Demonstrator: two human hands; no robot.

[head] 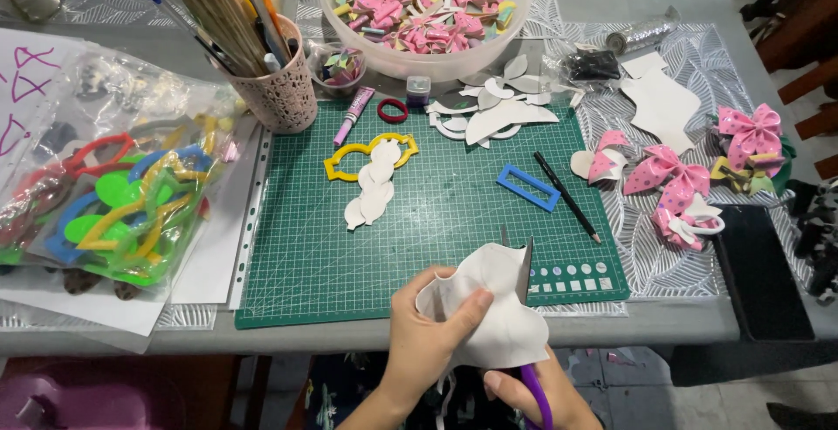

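Observation:
My left hand [428,343] pinches a white sheet piece [489,308] with curved cut edges, thumb on top, at the near edge of the green cutting mat [436,212]. My right hand [541,395] sits lower, mostly hidden under the sheet, gripping purple-handled scissors [528,308] whose blades rise along the sheet's right edge. On the mat lie white cut shapes [374,190] over a yellow template [367,155], a blue rectangular template [528,187] and a black pencil [567,196].
A white bowl of pink bows [425,11] stands at the back, beside a pink cup of sticks [275,76]. A bag of coloured templates [113,194] lies left. Finished pink bows [672,181] sit right, white scraps [493,107] at the mat's top.

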